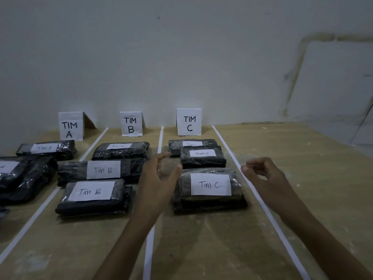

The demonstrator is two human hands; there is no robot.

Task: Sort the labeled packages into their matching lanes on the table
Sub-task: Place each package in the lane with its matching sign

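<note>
Black, plastic-wrapped and labelled "Tim C", the nearest package lies flat on the desk in the lane headed by the TIM C sign, directly between your two hands. Your left grip hovers just beside its left end, over the white tape line that divides lanes B and C. Its fingers are spread and relaxed, the palm is turned toward the package, and it holds nothing. The thumb tip comes close to the package's far left corner, but you cannot tell whether it touches the wrap. Your right grip hangs just beside the package's far right corner, above the other tape line. Its fingers are loosely curled with the thumb out; nothing is in them and they are clear of the package. The package's long axis runs left to right across the lane, with the label facing up and the writing upright toward you. Behind it lie two more Tim C packages turned the same way, the middle one partly hiding the back one.
</note>
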